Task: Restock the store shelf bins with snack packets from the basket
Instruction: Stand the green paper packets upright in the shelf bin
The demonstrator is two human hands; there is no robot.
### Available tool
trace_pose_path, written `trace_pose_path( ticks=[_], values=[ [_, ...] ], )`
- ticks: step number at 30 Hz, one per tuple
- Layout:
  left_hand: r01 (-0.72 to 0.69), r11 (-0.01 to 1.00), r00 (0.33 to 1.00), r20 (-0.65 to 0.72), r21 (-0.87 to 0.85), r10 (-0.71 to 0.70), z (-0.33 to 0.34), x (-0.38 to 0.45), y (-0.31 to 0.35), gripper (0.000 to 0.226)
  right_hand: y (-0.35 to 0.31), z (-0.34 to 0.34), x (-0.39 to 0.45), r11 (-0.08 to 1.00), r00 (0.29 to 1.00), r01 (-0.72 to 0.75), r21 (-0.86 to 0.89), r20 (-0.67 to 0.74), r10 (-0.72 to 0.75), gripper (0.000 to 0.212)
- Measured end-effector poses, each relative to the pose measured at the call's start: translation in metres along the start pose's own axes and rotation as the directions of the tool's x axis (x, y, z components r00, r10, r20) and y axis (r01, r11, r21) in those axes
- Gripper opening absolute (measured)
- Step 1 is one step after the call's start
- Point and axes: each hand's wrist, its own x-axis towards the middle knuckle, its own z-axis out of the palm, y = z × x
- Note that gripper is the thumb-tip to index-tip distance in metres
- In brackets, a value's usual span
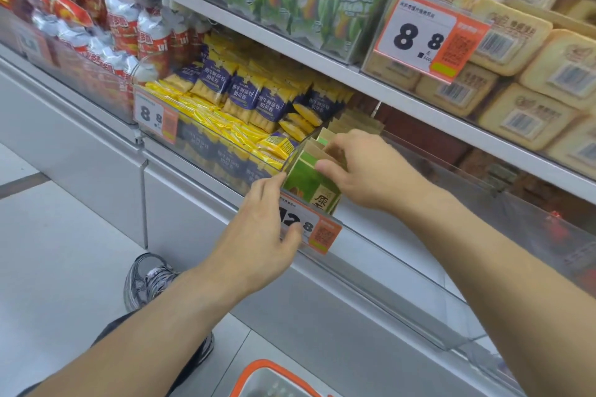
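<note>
Pale tile floor [64,251], grey shelf [225,203]; R hand [371,171] pinching green packets [303,177], L hand [261,229] fingers straight on clear bin [419,255].

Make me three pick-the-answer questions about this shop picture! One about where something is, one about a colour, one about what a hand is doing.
1. Where is the orange-rimmed shopping basket?
A. on the top shelf
B. on the floor at the bottom edge
C. in the right hand

2. What colour is the front of the packet being handled?
A. green
B. pink
C. black

3. What is the right hand doing?
A. hanging loose
B. pointing upward
C. pinching the packets in the clear plastic bin

Answers: 1 B, its rim shows low by the floor; 2 A, the front is green; 3 C, thumb and fingers close on the packet tops.
</note>
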Motion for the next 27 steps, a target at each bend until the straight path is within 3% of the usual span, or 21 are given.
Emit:
trace_pose_path(
  ticks=[5, 8, 10, 13, 15, 17, 19, 21, 25, 27],
  values=[
    [-0.015, 1.000, 0.999, -0.041, -0.002, 0.015, 0.001, 0.000, 0.000, 0.073, 0.002, 0.001, -0.003, 0.992, 0.999, -0.008, 0.127, 0.034, 0.003, 0.040],
    [-0.053, 0.999, 0.994, -0.100, 0.009, 0.053, 0.000, 0.003, 0.004, 0.075, 0.010, -0.011, -0.007, 0.959, 0.983, -0.068, 0.276, -0.143, 0.111, 0.042],
    [-0.080, 0.996, 0.986, -0.142, 0.034, 0.084, 0.001, 0.005, 0.009, 0.077, 0.022, -0.014, -0.007, 0.943, 0.957, -0.149, 0.298, -0.196, 0.213, 0.029],
    [-0.122, 0.988, 0.979, -0.152, 0.094, 0.136, 0.007, 0.006, 0.017, 0.081, 0.035, -0.007, -0.007, 0.959, 0.973, -0.214, 0.185, -0.048, 0.226, 0.022],
    [-0.147, 0.979, 0.977, -0.135, 0.142, 0.167, 0.012, 0.006, 0.020, 0.083, 0.039, 0.002, -0.007, 0.950, 0.967, -0.235, 0.207, -0.049, 0.250, 0.019],
    [-0.162, 0.972, 0.976, -0.114, 0.169, 0.183, 0.017, 0.006, 0.021, 0.083, 0.041, 0.006, -0.009, 0.913, 0.943, -0.258, 0.317, -0.125, 0.310, 0.008],
    [-0.160, 0.971, 0.979, -0.098, 0.179, 0.180, 0.020, 0.006, 0.022, 0.084, 0.041, 0.003, -0.013, 0.805, 0.891, -0.278, 0.523, -0.171, 0.419, 0.005],
    [-0.152, 0.969, 0.980, -0.095, 0.193, 0.172, 0.023, 0.007, 0.023, 0.084, 0.042, -0.002, -0.018, 0.702, 0.871, -0.277, 0.657, -0.137, 0.472, 0.005],
    [-0.134, 0.967, 0.984, -0.086, 0.218, 0.156, 0.026, 0.007, 0.022, 0.085, 0.042, 0.004, -0.027, 0.733, 0.931, -0.330, 0.595, 0.077, 0.357, 0.011],
    [-0.130, 0.965, 0.985, -0.082, 0.229, 0.152, 0.026, 0.007, 0.021, 0.085, 0.043, 0.002, -0.035, 0.640, 0.927, -0.334, 0.692, 0.116, 0.357, 0.016]
  ],
)
